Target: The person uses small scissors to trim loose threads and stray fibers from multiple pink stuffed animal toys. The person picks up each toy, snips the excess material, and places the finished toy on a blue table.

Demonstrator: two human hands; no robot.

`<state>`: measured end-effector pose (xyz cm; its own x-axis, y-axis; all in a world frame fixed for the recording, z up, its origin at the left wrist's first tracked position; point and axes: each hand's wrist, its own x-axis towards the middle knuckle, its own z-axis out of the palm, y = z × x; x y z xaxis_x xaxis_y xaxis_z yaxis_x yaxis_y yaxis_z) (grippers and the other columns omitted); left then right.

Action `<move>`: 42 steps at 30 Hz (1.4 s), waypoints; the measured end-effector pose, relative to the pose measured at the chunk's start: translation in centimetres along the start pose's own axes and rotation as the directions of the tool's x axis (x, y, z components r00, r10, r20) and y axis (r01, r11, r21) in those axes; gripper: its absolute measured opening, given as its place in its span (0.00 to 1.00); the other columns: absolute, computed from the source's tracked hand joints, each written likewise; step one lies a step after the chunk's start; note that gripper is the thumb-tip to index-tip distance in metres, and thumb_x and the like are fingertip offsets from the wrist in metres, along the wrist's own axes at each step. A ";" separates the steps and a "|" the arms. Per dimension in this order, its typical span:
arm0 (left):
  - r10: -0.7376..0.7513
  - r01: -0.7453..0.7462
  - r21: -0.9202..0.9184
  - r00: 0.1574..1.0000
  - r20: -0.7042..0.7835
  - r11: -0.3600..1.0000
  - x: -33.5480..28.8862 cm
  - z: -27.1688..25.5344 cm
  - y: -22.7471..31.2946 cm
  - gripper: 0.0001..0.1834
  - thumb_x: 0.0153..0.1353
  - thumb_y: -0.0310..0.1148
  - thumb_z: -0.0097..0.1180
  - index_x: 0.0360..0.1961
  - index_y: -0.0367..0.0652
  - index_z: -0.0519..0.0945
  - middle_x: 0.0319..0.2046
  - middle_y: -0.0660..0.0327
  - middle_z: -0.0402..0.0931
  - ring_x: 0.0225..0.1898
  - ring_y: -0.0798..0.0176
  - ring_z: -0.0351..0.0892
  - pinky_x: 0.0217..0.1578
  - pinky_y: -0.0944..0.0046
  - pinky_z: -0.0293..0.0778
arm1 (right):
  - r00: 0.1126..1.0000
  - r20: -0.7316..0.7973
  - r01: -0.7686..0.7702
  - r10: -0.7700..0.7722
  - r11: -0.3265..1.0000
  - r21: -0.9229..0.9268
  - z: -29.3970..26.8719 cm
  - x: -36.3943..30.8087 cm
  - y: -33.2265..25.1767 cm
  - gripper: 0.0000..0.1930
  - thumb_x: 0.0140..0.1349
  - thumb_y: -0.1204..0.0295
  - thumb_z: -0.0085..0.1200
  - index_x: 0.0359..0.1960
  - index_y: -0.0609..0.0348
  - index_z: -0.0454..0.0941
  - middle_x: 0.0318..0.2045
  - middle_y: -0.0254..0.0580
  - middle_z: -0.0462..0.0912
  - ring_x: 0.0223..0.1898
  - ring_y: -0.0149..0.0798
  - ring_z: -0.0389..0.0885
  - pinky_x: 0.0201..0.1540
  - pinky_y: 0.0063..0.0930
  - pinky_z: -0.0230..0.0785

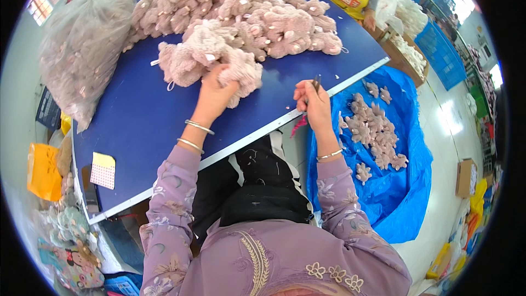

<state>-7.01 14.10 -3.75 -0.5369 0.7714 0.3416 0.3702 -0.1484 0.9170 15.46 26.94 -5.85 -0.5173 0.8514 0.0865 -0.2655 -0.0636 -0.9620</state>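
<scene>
Head view, L hand (218, 89): fingers part-closed round fluffy pale-pink plush toy (245, 70), just above blue-topped, pale-edged bench (285, 85), nr edge of matching plush pile (279, 24).
R hand (316, 104): fingers curled tight on slim dark tool (316, 81), nr bench edge.
R of bench: sm. greyish-pink plush toys (378, 131) in crinkled bright-blue plastic sheet (402, 203).

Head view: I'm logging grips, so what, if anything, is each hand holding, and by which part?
Left hand: a pink plush toy, which part is unclear. Right hand: a slim dark tool, gripped below its protruding end.
</scene>
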 end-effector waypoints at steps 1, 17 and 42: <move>-0.118 0.111 -0.265 0.993 -0.009 0.958 -0.7 -1.1 0.1 0.20 0.56 0.27 0.55 0.51 0.32 0.74 0.39 0.61 0.78 0.39 0.70 0.76 0.42 0.70 0.74 | 1.000 0.009 0.014 -0.014 1.000 -0.023 0.0 0.0 0.1 0.14 0.72 0.65 0.41 0.37 0.64 0.74 0.24 0.39 0.77 0.16 0.22 0.65 0.18 0.16 0.59; -0.207 0.252 -0.480 0.967 0.146 0.840 -4.1 -7.9 1.9 0.19 0.64 0.30 0.48 0.54 0.32 0.73 0.46 0.59 0.77 0.45 0.68 0.78 0.45 0.67 0.76 | 0.921 0.356 -0.157 0.157 0.987 -0.029 12.0 -1.2 -0.6 0.10 0.64 0.72 0.55 0.44 0.63 0.75 0.25 0.27 0.75 0.19 0.18 0.67 0.18 0.13 0.56; -0.266 0.162 -0.533 0.956 -0.124 0.830 -4.3 -7.5 2.7 0.18 0.53 0.24 0.60 0.47 0.34 0.78 0.42 0.59 0.80 0.41 0.67 0.80 0.40 0.67 0.77 | 0.701 0.652 0.669 -0.290 0.584 -0.460 18.0 -4.0 -5.8 0.08 0.53 0.76 0.62 0.36 0.58 0.80 0.29 0.38 0.76 0.27 0.34 0.76 0.30 0.23 0.67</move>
<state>-9.41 5.77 -1.24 -0.7060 0.7000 0.1078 -0.1840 -0.3283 0.9265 4.44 14.50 4.01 -0.8161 0.2755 0.5080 -0.1269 0.7722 -0.6226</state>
